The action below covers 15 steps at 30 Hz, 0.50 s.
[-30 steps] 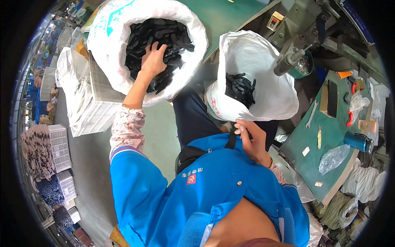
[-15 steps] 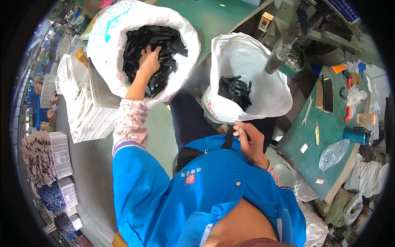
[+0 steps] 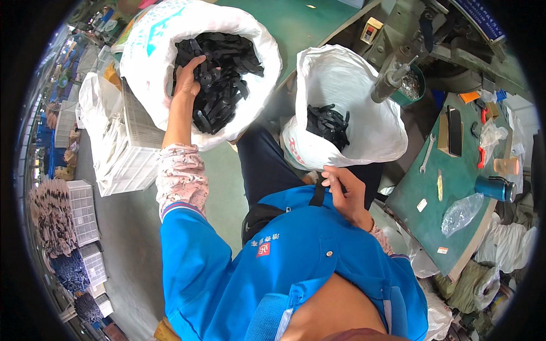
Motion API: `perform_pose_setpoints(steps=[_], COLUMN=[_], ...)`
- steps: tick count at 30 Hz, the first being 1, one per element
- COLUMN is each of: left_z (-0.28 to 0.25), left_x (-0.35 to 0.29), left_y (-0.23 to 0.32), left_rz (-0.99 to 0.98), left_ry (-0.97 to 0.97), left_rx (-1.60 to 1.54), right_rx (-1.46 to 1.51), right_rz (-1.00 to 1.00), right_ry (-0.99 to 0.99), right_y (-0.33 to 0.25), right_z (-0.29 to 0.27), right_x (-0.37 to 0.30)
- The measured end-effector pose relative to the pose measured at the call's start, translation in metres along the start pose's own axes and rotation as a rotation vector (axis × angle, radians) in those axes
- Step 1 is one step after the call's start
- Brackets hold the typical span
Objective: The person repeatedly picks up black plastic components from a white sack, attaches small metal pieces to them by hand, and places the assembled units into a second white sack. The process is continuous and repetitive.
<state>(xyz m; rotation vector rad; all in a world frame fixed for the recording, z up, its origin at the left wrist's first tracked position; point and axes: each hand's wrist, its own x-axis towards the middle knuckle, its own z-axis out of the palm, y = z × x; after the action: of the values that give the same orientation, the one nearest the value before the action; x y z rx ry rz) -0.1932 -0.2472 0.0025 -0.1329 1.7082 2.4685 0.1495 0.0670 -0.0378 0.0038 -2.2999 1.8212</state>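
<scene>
My left hand point(image 3: 187, 79) reaches into a large white woven sack at the left, its rim point(image 3: 133, 74) rolled outward. Its fingers close around a black part point(image 3: 211, 74) among many flat, elongated black pieces point(image 3: 224, 94); the fingertips are partly hidden. To the right stands a second white sack point(image 3: 369, 142) with a smaller heap of black parts point(image 3: 328, 126) inside. Just below that sack's near rim, my right hand point(image 3: 347, 196) rests in front of my waist with its fingers loosely curled, and I see nothing in it.
A metal machine point(image 3: 392, 77) overhangs the right sack, with a green container of small metal bits point(image 3: 410, 85) beside it. On the green table point(image 3: 406, 190) lie a wrench point(image 3: 426, 153), a phone point(image 3: 454, 132) and a blue bottle point(image 3: 495, 187). White crates point(image 3: 136, 153) stand at the left.
My left hand has shifted left and slightly up inside the sack, from over the middle of the pieces to near the left rim, and its fingers have closed. My right hand stays put.
</scene>
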Motion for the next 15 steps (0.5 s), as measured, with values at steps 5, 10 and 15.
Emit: perform_pose_setpoints(steps=[5,10,15], left_z=[-0.018,-0.017,0.005], left_x=[0.011,0.000,-0.044], left_y=[-0.034,-0.036,-0.052], left_rz=[0.038,0.006,-0.090], left_ry=[0.064,-0.052,-0.214], left_rx=[-0.352,-0.370,-0.382], right_rx=[-0.052,-0.065,-0.078], right_rz=[0.015,0.021,-0.019], right_ry=[-0.031,-0.042,-0.081], right_y=[-0.001,-0.002,-0.003], right_z=[0.000,0.001,0.004], right_x=[0.000,0.006,0.016])
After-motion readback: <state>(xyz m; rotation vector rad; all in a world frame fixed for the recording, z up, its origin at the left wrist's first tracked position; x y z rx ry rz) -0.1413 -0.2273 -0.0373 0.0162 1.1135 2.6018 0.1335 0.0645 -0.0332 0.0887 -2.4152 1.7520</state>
